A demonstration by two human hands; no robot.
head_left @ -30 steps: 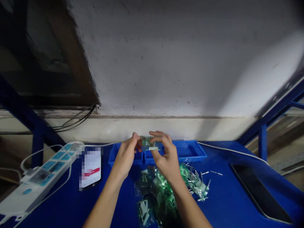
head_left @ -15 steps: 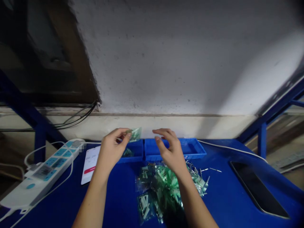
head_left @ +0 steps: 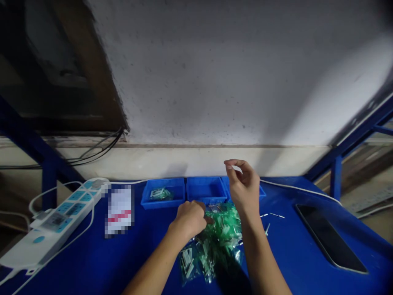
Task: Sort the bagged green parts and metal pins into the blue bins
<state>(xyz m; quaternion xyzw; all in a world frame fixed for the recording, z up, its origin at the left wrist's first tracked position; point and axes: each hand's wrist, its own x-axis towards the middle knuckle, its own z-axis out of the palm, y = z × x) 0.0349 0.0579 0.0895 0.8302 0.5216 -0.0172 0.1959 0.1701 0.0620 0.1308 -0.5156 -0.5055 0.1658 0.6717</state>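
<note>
Head view: on the blue table (head_left: 92, 262) I have a heap of green packets (head_left: 227, 225), with more in the leftmost tray (head_left: 162, 204). My right hand (head_left: 245, 184) is raised, thumb and fingertip together; my left hand (head_left: 188, 217) is at the heap, fingertips hidden, grip unclear. Overlapping film could drag extra packets; a forearm brush could scatter loose pins (head_left: 277, 215).

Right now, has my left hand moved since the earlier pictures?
Yes. Your left hand has moved right and towards you, from over the left blue tray to the pile of green packets.
</note>
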